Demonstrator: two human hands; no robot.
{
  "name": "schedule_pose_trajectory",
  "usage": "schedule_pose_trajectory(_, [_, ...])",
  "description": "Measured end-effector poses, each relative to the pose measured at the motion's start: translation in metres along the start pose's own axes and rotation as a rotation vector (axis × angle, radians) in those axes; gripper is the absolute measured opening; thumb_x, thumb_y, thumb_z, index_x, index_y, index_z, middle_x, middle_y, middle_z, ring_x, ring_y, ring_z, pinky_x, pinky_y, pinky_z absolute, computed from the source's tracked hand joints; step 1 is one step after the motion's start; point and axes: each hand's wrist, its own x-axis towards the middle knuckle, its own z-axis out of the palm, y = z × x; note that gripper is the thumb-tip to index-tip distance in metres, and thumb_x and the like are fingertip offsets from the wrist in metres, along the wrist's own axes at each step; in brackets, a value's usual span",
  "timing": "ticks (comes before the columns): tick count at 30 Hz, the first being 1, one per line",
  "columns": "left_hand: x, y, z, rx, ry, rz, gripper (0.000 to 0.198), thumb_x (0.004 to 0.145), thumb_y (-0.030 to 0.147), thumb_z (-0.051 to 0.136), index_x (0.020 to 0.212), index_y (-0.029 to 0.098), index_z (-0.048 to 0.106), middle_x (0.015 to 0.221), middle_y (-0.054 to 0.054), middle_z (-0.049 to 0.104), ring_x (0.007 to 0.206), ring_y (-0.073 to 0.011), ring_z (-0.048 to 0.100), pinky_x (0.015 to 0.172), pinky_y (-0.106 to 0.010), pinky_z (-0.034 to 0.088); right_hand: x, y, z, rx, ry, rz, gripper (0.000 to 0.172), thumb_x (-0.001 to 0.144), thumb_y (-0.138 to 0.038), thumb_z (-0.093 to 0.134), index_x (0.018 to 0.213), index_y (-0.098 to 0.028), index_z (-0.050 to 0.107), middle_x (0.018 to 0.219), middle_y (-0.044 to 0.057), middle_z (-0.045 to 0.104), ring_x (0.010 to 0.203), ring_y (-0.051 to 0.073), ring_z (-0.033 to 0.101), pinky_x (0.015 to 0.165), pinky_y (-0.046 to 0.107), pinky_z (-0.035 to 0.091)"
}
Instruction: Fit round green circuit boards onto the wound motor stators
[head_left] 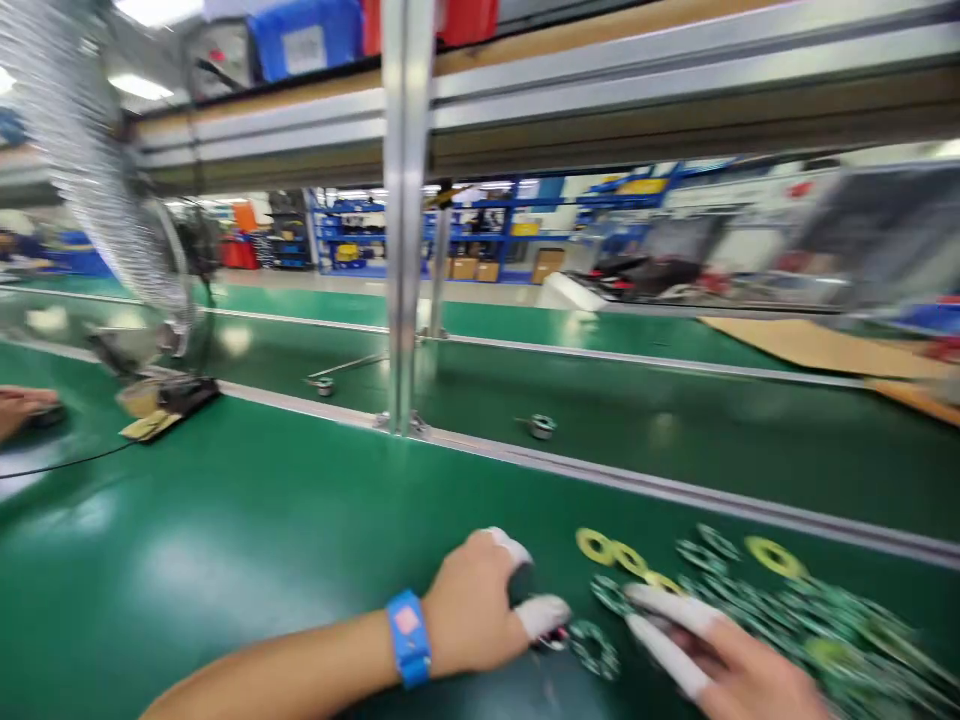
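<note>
My left hand (480,605), with white finger cots and a blue wrist strap (409,638), is curled low over the green bench. Its thumb presses by a small part with a pinkish spot (556,636), mostly hidden, so its kind cannot be told. Touching or close to that part lies a green ring-shaped board (595,650) with cut-outs. My right hand (724,650), also in white finger cots, has its fingertips at the edge of another green ring (610,595). Flat yellow rings (628,558) lie just beyond. Motion blurs both hands.
A heap of green rings (795,610) spreads at the right, with a yellow ring (774,556) behind. A metal rail (600,465) and upright post (409,220) bound the bench. Small wound parts (541,427) stand beyond. At far left are another person's hand (22,408) and a silver duct (112,170).
</note>
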Motion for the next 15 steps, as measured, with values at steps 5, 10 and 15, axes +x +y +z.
schedule_pose_trajectory(5, [-0.002,-0.002,0.008,0.052,-0.114,0.024,0.055,0.055,0.055,0.075,0.091,0.016,0.059,0.094,-0.007,0.056,0.089,-0.0249,0.049,0.080,-0.038,0.041,-0.010,-0.031,-0.021,-0.147,-0.236,-0.025,0.028,0.074,-0.030,0.056,0.094,-0.018,0.071,0.071,0.006,0.062,0.061,0.018,0.059,0.060,0.030,0.052])
schedule_pose_trajectory(10, [-0.001,-0.003,0.011,0.130,-0.171,0.010,0.049,0.058,0.049,0.076,0.089,0.016,0.060,0.093,-0.007,0.056,0.089,-0.0247,0.048,0.080,-0.037,0.040,-0.016,-0.046,-0.013,-0.250,-0.378,-0.011,0.047,0.067,-0.023,0.066,0.114,-0.020,0.062,0.107,0.011,0.062,0.086,0.022,0.061,0.080,0.033,0.050])
schedule_pose_trajectory(15, [0.000,-0.008,0.015,0.150,-0.169,0.006,0.050,0.056,0.052,0.077,0.086,0.016,0.060,0.091,-0.006,0.057,0.087,-0.0233,0.049,0.077,-0.034,0.040,-0.017,-0.042,-0.011,-0.330,-0.428,-0.008,0.044,0.068,-0.024,0.068,0.111,-0.021,0.063,0.117,0.012,0.059,0.106,0.026,0.056,0.091,0.036,0.045])
